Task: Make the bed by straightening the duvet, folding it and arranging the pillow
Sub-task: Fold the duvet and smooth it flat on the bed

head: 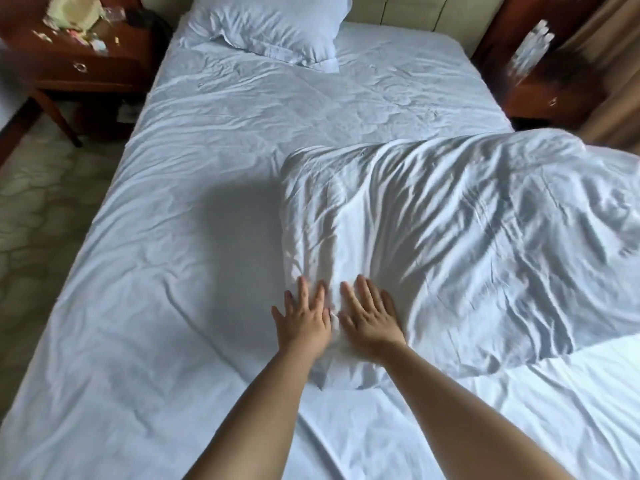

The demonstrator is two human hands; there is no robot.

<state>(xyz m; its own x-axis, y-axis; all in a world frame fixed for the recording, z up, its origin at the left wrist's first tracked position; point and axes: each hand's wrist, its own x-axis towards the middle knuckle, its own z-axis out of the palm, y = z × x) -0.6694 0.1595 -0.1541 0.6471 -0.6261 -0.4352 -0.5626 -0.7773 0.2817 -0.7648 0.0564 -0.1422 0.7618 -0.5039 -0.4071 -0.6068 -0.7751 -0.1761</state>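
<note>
Duvet (450,237): pale blue-white, heavily creased, bunched in a thick fold on the right half of the bed (173,306), its right side hanging past the mattress edge. Both hands flat on its near left corner, fingers straight and spread, palms down, side by side; left hand (304,317), right hand (369,315). Forearms extended forward. Pillow (270,26) at the head, left of centre, slightly skewed. No legible writing. Wooden nightstand (86,64) at the left, cluttered.

Pillow (270,26) at bed's head, duvet (467,244) bunched right, nightstand (79,64) left
</note>
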